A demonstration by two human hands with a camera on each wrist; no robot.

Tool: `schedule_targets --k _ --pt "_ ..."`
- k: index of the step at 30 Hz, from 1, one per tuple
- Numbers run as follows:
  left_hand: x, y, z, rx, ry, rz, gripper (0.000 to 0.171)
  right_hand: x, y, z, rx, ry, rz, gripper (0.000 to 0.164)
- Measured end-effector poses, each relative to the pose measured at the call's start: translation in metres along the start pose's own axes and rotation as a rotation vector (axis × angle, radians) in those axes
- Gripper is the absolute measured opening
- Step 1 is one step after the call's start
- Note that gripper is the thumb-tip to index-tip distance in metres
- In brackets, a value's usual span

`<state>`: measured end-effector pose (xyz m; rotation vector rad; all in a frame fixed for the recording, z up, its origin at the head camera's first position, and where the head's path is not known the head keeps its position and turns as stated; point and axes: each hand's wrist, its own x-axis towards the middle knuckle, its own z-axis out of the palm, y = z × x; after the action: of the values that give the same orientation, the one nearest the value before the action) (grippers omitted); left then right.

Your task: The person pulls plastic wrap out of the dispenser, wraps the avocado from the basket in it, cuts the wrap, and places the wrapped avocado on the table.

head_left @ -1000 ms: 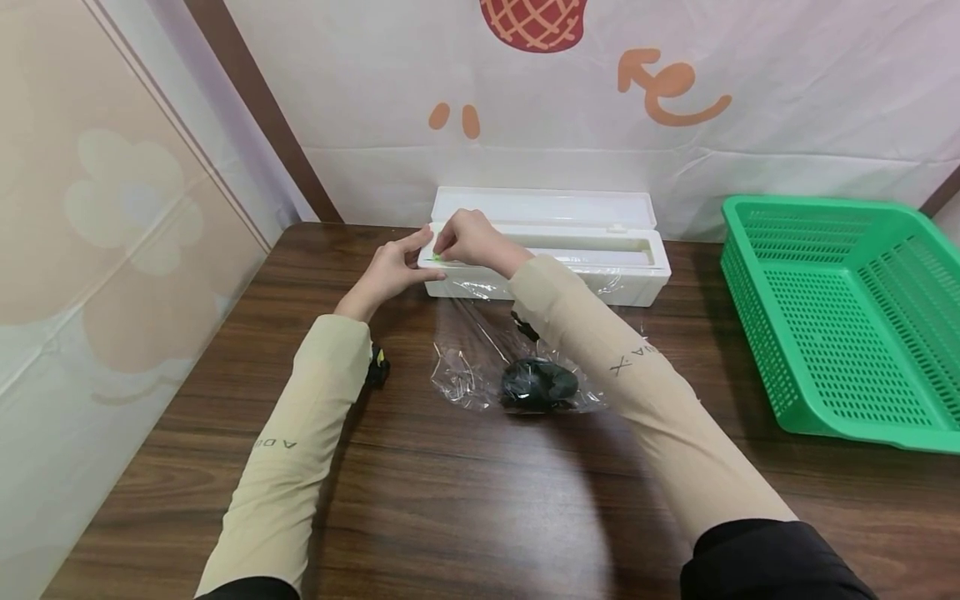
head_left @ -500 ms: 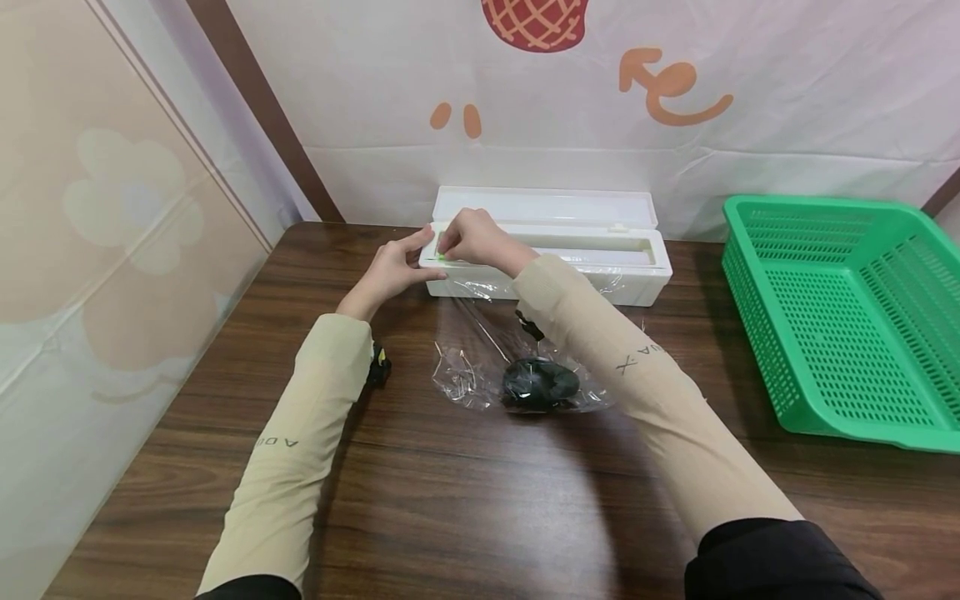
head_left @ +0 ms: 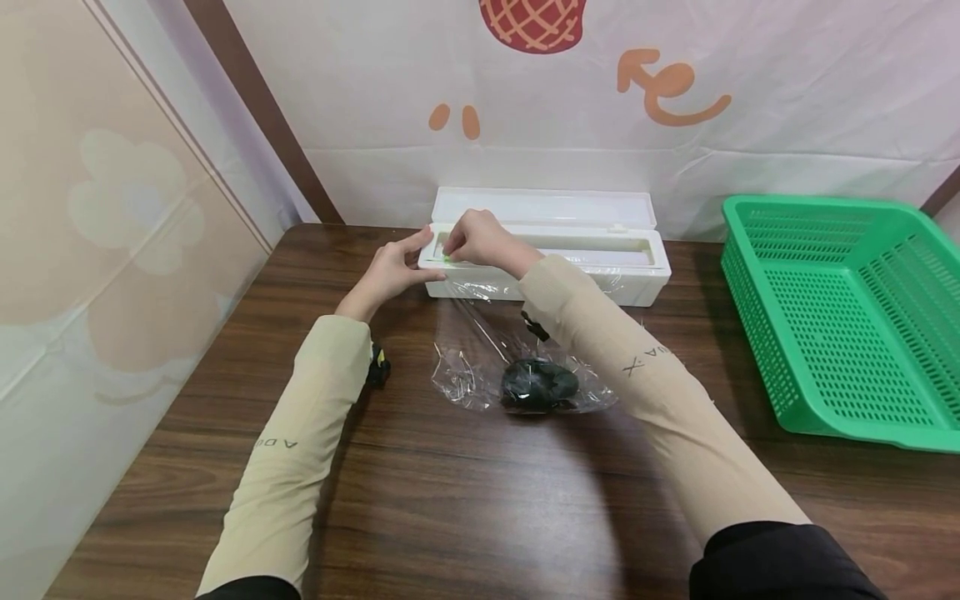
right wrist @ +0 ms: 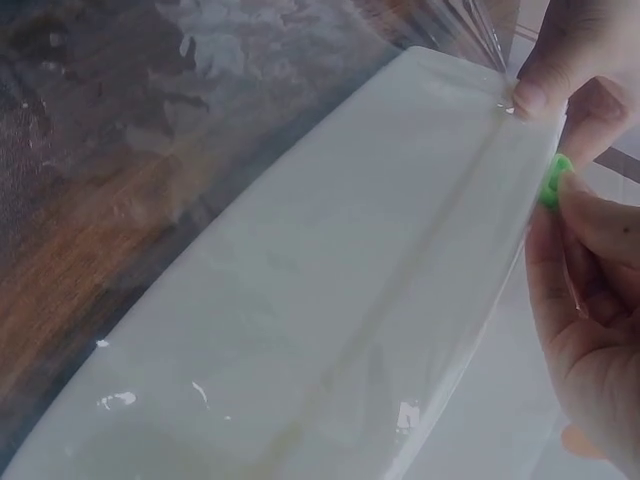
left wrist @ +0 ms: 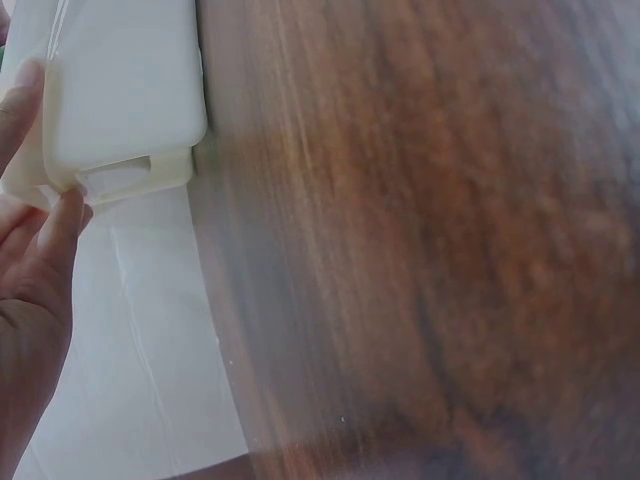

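A long white cling film dispenser [head_left: 633,289] stands at the back of the table with its lid [head_left: 555,206] raised. My left hand [head_left: 388,271] grips the dispenser's left end between thumb and fingers, as the left wrist view also shows. At the front edge near that end, my right hand [head_left: 483,242] pinches a small green slide cutter [right wrist: 553,182]. Clear cling film [head_left: 456,379] hangs from the front edge and spreads over the tabletop. Under or within the film lies a dark rounded object [head_left: 536,385]; its kind is unclear through the glare.
To the right stands a green plastic basket [head_left: 885,350] with perforated walls. A printed cloth [head_left: 360,92] hangs right behind the dispenser. The brown wooden table [head_left: 465,500] extends toward the body.
The right hand and the green slide cutter have shifted slightly to the right along the dispenser's front edge. The left hand keeps its grip in place.
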<state>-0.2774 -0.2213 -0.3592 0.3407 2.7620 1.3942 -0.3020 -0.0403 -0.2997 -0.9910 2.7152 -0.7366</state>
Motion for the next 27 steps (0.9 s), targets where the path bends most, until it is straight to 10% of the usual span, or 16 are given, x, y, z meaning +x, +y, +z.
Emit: schedule_targets --k 27 --pt "0.0002 0.0024 0.0006 0.006 0.013 0.001 0.079 -0.0050 0.0075 -0.0087 -0.009 -0.037 0.047 0.012"
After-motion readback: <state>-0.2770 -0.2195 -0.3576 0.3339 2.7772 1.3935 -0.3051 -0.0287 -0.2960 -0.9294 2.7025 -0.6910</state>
